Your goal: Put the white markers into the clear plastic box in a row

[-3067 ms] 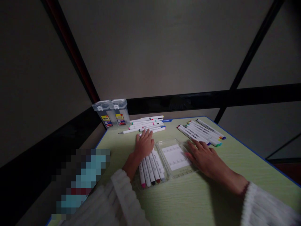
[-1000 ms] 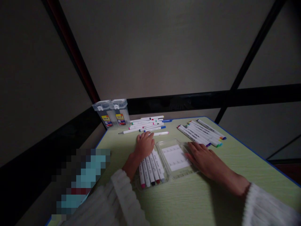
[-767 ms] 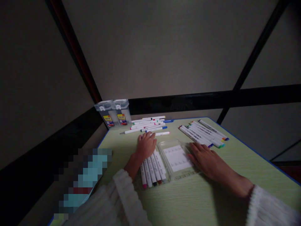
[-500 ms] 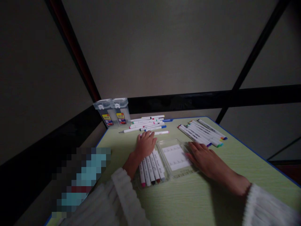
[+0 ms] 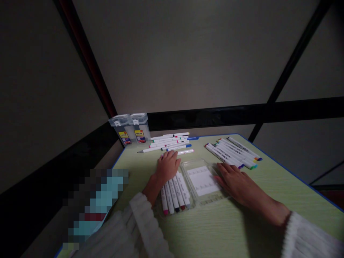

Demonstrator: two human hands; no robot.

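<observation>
My left hand [image 5: 169, 166] reaches over the left half of a clear hinged plastic case. Its fingertips lie across a white marker with a pink end [image 5: 185, 152], the thumb apart from it. Below the palm, a row of white markers [image 5: 174, 195] with pink, black, brown and other ends sits in that half. The open lid [image 5: 203, 160] lies flat to the right, with a white printed card [image 5: 203, 179] in it. My right hand [image 5: 236, 181] rests stretched out on the lid's right edge, the thumb over its side.
A loose pile of white markers [image 5: 169, 141] lies at the back of the green table [image 5: 204, 233]. More markers [image 5: 231, 154] lie side by side at right. Two lidded clear bins [image 5: 139, 127] stand at the back left. A blurred-out object [image 5: 103, 200] is at the left edge.
The whole view has shifted slightly, so everything appears a little further right and lower. Both hands keep nearly the same places on the case and marker.
</observation>
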